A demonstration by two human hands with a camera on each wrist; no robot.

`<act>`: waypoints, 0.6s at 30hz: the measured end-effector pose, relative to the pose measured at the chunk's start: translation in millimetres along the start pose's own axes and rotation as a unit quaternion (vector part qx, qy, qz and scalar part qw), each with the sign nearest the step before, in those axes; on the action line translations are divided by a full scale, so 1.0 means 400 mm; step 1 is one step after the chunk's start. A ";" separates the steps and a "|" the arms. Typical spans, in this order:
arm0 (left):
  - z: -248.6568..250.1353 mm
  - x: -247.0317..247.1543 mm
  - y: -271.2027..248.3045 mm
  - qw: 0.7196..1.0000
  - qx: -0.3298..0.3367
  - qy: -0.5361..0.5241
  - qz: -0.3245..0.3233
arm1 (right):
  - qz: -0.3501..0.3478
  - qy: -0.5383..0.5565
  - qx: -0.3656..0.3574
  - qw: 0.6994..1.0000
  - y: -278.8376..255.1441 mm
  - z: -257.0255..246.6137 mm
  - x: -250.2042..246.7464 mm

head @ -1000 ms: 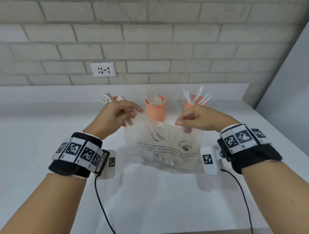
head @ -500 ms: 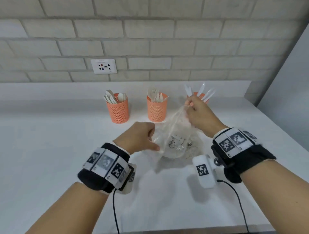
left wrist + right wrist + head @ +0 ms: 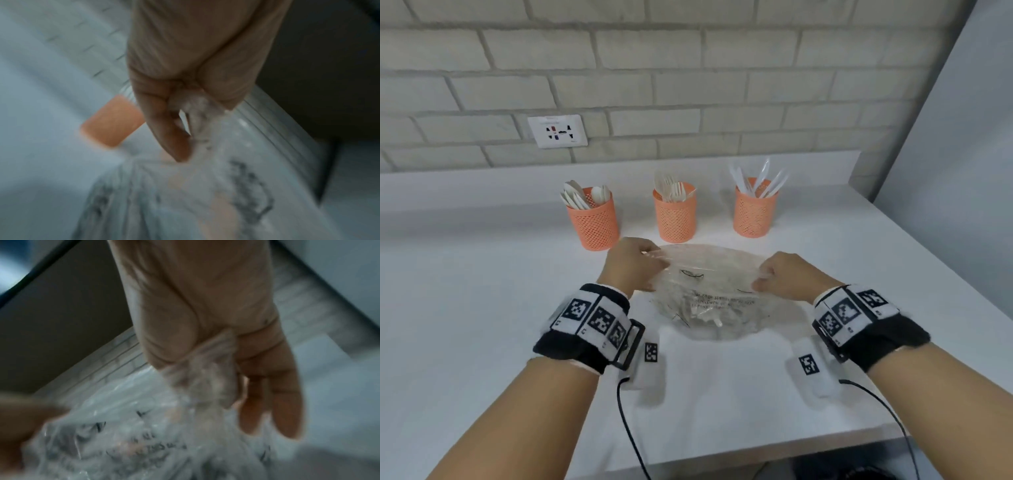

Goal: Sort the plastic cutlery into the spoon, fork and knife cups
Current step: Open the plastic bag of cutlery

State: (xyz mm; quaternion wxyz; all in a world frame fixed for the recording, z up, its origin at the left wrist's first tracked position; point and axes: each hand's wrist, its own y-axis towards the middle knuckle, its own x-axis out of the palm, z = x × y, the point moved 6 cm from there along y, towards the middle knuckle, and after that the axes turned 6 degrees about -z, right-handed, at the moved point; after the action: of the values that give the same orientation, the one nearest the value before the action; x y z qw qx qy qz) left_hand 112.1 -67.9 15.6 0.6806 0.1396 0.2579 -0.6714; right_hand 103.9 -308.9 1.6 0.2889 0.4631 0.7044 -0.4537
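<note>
Three orange mesh cups stand in a row at the back of the white table: a spoon cup [image 3: 593, 223], a fork cup [image 3: 675, 216] and a knife cup [image 3: 753, 213], each with white cutlery in it. In front of them lies a clear plastic bag [image 3: 717, 298] with printed black text and white cutlery inside. My left hand [image 3: 631, 269] pinches the bag's left top edge, and my right hand [image 3: 779, 279] pinches its right top edge, stretching it between them. Both wrist views are blurred but show the bag film [image 3: 207, 123] bunched in my left fingers and film [image 3: 205, 378] in my right.
A wall socket [image 3: 557, 131] sits on the brick wall behind the cups. The table's front edge [image 3: 756, 455] runs below my forearms, and its right edge [image 3: 941, 274] lies near a grey wall. Black cables [image 3: 633, 442] hang from my wrist bands.
My left hand came back to the bag and took its left top edge. My right hand dropped lower and out to the right, so the bag is spread wide instead of hanging bunched.
</note>
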 end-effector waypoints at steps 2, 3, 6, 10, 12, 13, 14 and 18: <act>-0.037 -0.037 0.000 0.992 -0.037 -0.111 0.040 | -0.043 0.128 0.013 0.991 0.003 0.025 0.018; -0.056 -0.056 0.002 0.991 -0.047 -0.114 0.061 | -0.050 0.222 0.013 0.974 0.003 0.034 0.019; -0.091 -0.075 0.001 0.990 -0.077 -0.107 0.046 | -0.030 0.504 -0.007 0.863 0.014 0.031 0.002; -0.079 -0.037 -0.040 0.894 -0.140 -0.418 -0.078 | -0.057 0.743 -0.076 0.662 0.051 -0.003 -0.011; -0.076 -0.037 -0.045 0.805 -0.148 -0.566 -0.094 | -0.045 0.774 -0.077 0.627 0.071 -0.013 -0.004; -0.072 -0.042 -0.043 0.777 -0.138 -0.606 -0.095 | -0.038 0.777 -0.077 0.624 0.082 -0.018 -0.001; -0.067 -0.043 -0.046 0.770 -0.124 -0.619 -0.094 | -0.040 0.781 -0.079 0.619 0.092 -0.024 0.006; -0.039 -0.012 -0.072 0.816 -0.089 -0.544 -0.174 | -0.039 0.774 -0.039 0.631 0.089 -0.054 0.017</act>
State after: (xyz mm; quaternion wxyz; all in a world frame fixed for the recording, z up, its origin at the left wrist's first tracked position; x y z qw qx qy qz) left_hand 81.4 -57.1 9.6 0.5910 -0.3571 -0.0761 -0.7194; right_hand 134.0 -281.0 -8.3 -0.3627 0.6047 0.7035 0.0884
